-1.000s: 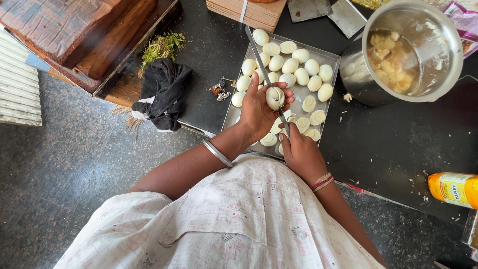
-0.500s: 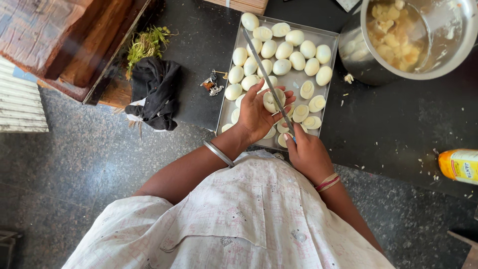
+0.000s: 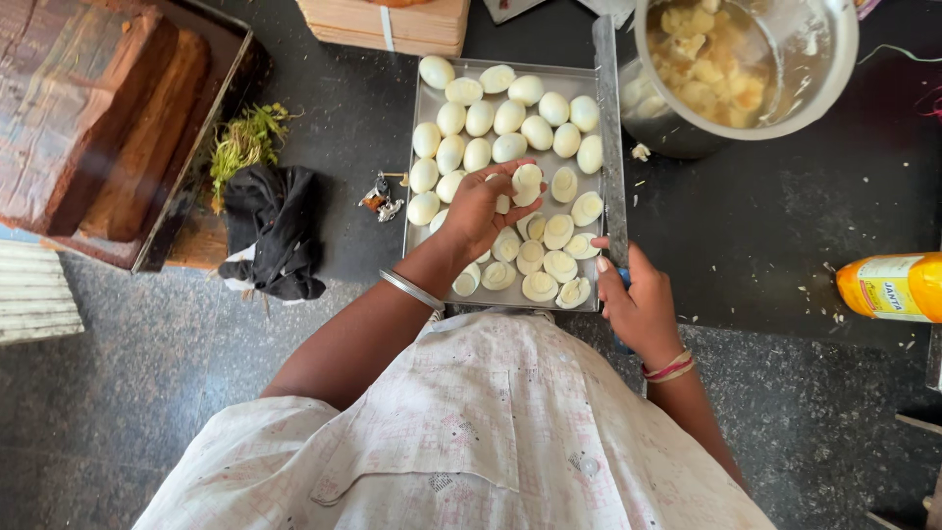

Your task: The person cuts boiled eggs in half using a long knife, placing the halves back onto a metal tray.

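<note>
Egg half (image 3: 527,183) in left grip (image 3: 481,211), knife (image 3: 609,128) in right grip (image 3: 638,304)

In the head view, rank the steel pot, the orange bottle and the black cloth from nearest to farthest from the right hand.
Measured from the right hand, which grips a long knife:
1. Steel pot, ahead of the hand, just past the tray's right edge.
2. Orange bottle, lying out to the right.
3. Black cloth, far left, beyond the egg tray.

On the dark tabletop (image 3: 765,226): a steel pot (image 3: 746,74) at one o'clock, black cloth (image 3: 273,231) and green herbs (image 3: 240,142) at nine, an orange bottle (image 3: 891,287) at three.
</note>
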